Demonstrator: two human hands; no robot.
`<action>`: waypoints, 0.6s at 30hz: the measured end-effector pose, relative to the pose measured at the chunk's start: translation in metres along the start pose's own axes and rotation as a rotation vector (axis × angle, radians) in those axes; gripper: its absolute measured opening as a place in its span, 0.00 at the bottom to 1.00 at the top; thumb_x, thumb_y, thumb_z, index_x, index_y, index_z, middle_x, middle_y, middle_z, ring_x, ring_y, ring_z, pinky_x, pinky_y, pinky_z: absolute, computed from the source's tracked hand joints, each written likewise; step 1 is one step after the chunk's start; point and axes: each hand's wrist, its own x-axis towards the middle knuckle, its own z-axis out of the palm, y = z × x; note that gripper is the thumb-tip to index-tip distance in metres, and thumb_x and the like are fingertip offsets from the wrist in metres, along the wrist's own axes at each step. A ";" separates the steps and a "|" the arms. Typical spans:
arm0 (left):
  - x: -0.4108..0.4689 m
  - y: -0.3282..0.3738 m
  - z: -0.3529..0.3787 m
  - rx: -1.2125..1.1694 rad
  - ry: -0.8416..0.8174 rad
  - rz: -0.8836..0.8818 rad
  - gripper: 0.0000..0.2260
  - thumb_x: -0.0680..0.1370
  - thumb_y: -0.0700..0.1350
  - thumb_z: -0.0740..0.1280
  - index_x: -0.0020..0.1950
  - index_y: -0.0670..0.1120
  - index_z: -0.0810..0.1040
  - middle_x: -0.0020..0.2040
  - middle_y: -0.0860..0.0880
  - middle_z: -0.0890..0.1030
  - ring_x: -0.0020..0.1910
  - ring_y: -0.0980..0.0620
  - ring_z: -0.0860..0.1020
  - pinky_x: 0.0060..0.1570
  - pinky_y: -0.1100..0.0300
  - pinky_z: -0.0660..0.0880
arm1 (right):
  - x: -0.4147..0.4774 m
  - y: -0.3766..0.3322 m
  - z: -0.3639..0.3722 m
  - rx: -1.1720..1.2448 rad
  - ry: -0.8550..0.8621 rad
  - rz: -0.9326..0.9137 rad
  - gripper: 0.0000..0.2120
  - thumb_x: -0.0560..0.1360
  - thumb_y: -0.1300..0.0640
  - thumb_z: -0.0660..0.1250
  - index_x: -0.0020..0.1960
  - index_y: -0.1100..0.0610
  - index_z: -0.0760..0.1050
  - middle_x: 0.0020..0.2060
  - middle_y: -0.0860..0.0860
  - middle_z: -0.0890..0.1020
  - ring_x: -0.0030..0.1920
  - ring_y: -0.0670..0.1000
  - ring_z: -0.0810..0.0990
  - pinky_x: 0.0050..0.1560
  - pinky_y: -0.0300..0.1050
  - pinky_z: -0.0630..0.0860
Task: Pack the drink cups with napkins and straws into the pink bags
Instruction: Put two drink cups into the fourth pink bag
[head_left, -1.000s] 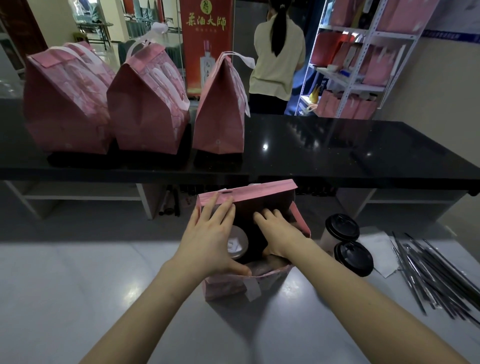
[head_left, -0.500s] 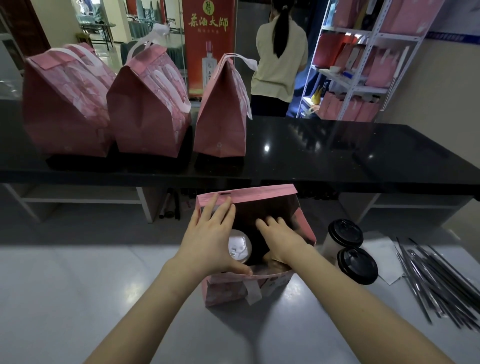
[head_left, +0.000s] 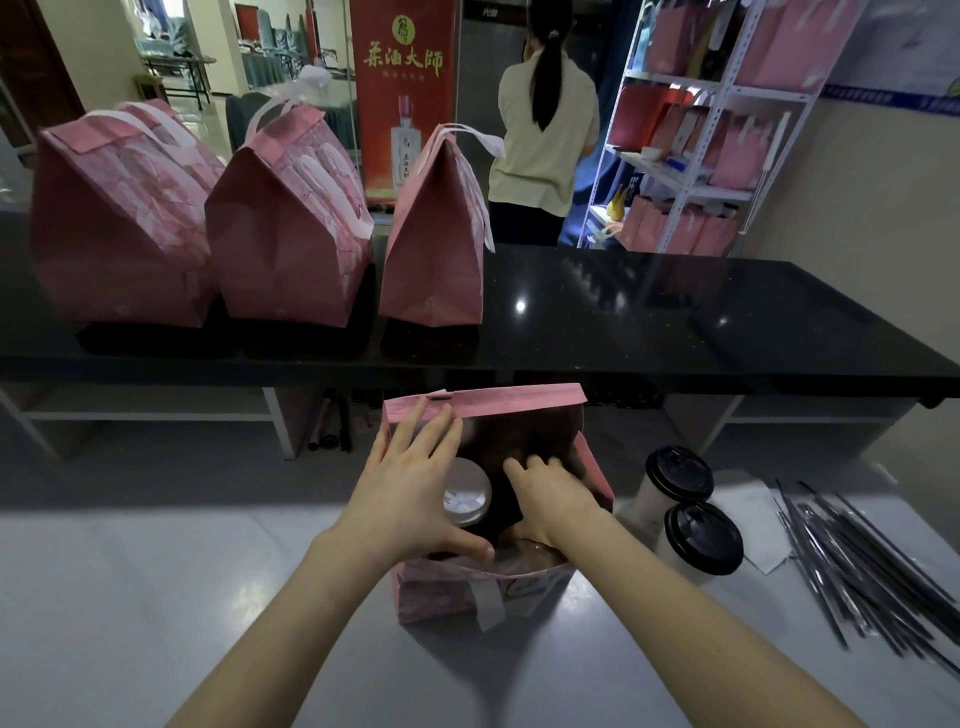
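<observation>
The open pink bag (head_left: 483, 587) stands mid-desk. The left hand (head_left: 415, 499), fingers spread, holds its mouth wide; the right hand (head_left: 550, 499) reaches inside, grip hidden. Seat each cup (head_left: 466, 493) upright before adding napkins and straws (head_left: 862, 566).

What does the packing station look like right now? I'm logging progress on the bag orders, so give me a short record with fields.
open bag: pink bag standing on the white table, mouth open
inside it: one white-lidded cup visible
left hand: spread over the bag's mouth, fingers on its far rim
right hand: reaching down inside the bag; what it holds is hidden
waiting cups: two black-lidded cups right of the bag
straws: loose pile at far right
napkin: white sheet beside the cups
closed bags: three on the black counter
</observation>
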 end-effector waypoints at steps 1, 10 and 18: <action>0.000 -0.001 0.001 -0.001 0.000 0.003 0.61 0.57 0.78 0.63 0.79 0.50 0.41 0.80 0.53 0.40 0.75 0.52 0.30 0.75 0.42 0.40 | 0.001 -0.001 0.000 -0.005 -0.005 0.004 0.31 0.69 0.45 0.73 0.63 0.56 0.63 0.59 0.59 0.72 0.59 0.62 0.70 0.54 0.56 0.72; 0.002 -0.014 0.002 -0.079 0.024 0.056 0.60 0.57 0.77 0.64 0.79 0.53 0.41 0.80 0.53 0.40 0.74 0.54 0.28 0.74 0.45 0.39 | -0.016 -0.002 -0.009 0.055 0.036 -0.014 0.31 0.74 0.39 0.65 0.69 0.54 0.64 0.63 0.54 0.71 0.62 0.56 0.69 0.58 0.52 0.71; 0.012 -0.014 -0.005 -0.176 0.035 0.092 0.54 0.62 0.76 0.62 0.79 0.54 0.45 0.80 0.55 0.43 0.76 0.55 0.35 0.75 0.47 0.41 | -0.051 0.028 -0.042 -0.241 0.326 -0.028 0.25 0.76 0.37 0.59 0.67 0.49 0.70 0.65 0.48 0.72 0.70 0.51 0.64 0.74 0.54 0.50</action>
